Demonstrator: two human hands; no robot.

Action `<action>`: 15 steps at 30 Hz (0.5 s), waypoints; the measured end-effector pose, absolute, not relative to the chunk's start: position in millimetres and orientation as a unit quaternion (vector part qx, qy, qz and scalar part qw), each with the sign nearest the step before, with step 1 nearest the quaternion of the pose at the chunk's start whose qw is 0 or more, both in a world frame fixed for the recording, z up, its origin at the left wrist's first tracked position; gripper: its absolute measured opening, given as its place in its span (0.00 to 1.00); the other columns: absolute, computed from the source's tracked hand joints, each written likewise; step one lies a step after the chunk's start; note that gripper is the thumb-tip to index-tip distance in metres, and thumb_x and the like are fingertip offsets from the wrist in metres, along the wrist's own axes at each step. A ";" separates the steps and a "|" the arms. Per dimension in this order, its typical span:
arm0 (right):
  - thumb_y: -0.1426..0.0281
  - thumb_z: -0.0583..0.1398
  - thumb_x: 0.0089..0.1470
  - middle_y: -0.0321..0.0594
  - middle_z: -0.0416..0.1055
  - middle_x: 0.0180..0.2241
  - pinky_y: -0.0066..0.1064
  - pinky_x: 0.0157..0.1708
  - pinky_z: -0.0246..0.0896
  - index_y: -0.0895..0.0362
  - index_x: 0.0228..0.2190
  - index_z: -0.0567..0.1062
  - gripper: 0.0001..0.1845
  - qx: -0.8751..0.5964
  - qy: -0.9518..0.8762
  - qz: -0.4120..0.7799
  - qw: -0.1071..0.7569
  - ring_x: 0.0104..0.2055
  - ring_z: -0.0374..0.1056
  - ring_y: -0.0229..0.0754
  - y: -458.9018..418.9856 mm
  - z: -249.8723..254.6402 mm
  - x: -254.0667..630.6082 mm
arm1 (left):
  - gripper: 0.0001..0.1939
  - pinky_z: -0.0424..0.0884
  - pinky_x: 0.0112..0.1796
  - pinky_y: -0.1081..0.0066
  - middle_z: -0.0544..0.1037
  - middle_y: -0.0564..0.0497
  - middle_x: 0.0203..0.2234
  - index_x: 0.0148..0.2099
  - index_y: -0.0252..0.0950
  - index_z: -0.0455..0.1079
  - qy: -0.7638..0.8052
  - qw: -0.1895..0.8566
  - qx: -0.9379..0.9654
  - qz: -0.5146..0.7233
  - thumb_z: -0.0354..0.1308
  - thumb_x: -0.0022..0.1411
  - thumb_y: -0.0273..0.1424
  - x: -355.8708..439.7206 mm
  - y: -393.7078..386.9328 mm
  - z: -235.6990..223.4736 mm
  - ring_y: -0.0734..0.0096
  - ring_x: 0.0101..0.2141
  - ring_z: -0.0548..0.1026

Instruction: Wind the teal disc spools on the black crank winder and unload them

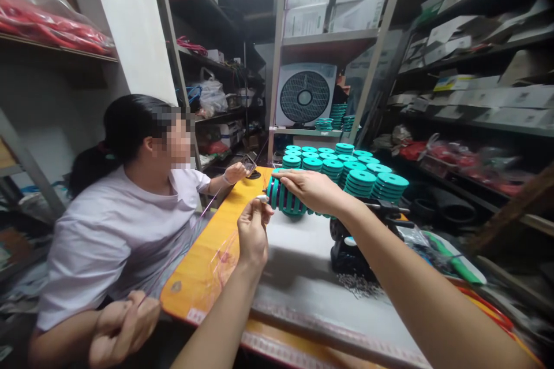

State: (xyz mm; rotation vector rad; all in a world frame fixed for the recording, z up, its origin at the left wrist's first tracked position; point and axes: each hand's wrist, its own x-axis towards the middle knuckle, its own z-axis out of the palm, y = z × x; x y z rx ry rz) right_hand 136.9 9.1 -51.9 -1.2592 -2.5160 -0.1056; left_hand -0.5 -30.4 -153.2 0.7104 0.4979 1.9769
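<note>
My right hand (310, 189) lies over a row of teal spools (283, 198) mounted sideways on a black winding machine (350, 242), its fingers curled round them. Just left of the spools, my left hand (253, 230) pinches a small pale thing at its fingertips; what it is I cannot make out. A thin line runs from there towards the left. Both hands are above a white board (303, 276) on the orange table (203, 276).
Stacks of teal spools (359, 175) stand behind the machine. A person in a white shirt (112, 230) sits at the left, one hand (236, 172) on the table. A box fan (305, 94) and shelves of boxes fill the back and right.
</note>
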 end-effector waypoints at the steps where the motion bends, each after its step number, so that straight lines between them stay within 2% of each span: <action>1: 0.51 0.35 0.62 0.25 0.55 0.58 0.32 0.64 0.56 0.38 0.58 0.61 0.29 -0.435 -0.885 -0.042 0.164 0.61 0.55 0.32 10.7 -51.9 136.6 | 0.17 0.62 0.29 0.81 0.69 0.55 0.20 0.31 0.32 0.73 0.202 0.469 0.290 0.809 0.68 0.48 0.41 0.4 -28.9 -156.0 0.83 0.24 0.65; 6: 0.51 0.35 0.62 0.26 0.55 0.58 0.33 0.64 0.56 0.39 0.58 0.61 0.29 -0.443 -0.880 -0.035 0.166 0.62 0.54 0.33 10.3 -50.6 134.5 | 0.17 0.60 0.28 0.82 0.65 0.56 0.18 0.29 0.31 0.71 0.201 0.472 0.283 0.811 0.68 0.48 0.40 1.6 -23.6 -164.5 0.84 0.22 0.61; 8: 0.51 0.36 0.63 0.25 0.54 0.58 0.34 0.64 0.56 0.38 0.58 0.61 0.28 -0.451 -0.877 -0.025 0.163 0.62 0.54 0.33 7.2 -49.3 134.1 | 0.17 0.60 0.27 0.81 0.64 0.56 0.18 0.33 0.31 0.72 0.202 0.487 0.286 0.800 0.68 0.50 0.40 -4.0 -28.2 -164.2 0.83 0.22 0.61; 11: 0.52 0.36 0.63 0.23 0.53 0.58 0.34 0.64 0.57 0.37 0.58 0.60 0.27 -0.453 -0.877 -0.016 0.161 0.63 0.55 0.33 2.2 -46.8 134.3 | 0.16 0.62 0.29 0.78 0.66 0.55 0.23 0.43 0.33 0.72 0.214 0.479 0.330 0.785 0.61 0.58 0.40 -19.7 -42.8 -163.3 0.82 0.22 0.62; 13: 0.52 0.36 0.63 0.22 0.53 0.58 0.33 0.63 0.57 0.37 0.57 0.61 0.28 -0.454 -0.876 -0.010 0.159 0.63 0.55 0.33 -0.4 -45.0 134.7 | 0.15 0.65 0.34 0.75 0.68 0.53 0.29 0.49 0.37 0.69 0.259 0.391 0.399 0.788 0.56 0.62 0.38 -31.9 -52.9 -163.3 0.81 0.25 0.65; 15: 0.53 0.36 0.63 0.22 0.53 0.58 0.32 0.63 0.58 0.37 0.57 0.60 0.27 -0.458 -0.875 -0.004 0.157 0.63 0.54 0.33 -2.0 -43.0 135.3 | 0.15 0.65 0.43 0.71 0.69 0.50 0.37 0.52 0.39 0.66 0.327 0.235 0.494 0.771 0.54 0.64 0.34 -42.4 -58.9 -162.2 0.76 0.34 0.68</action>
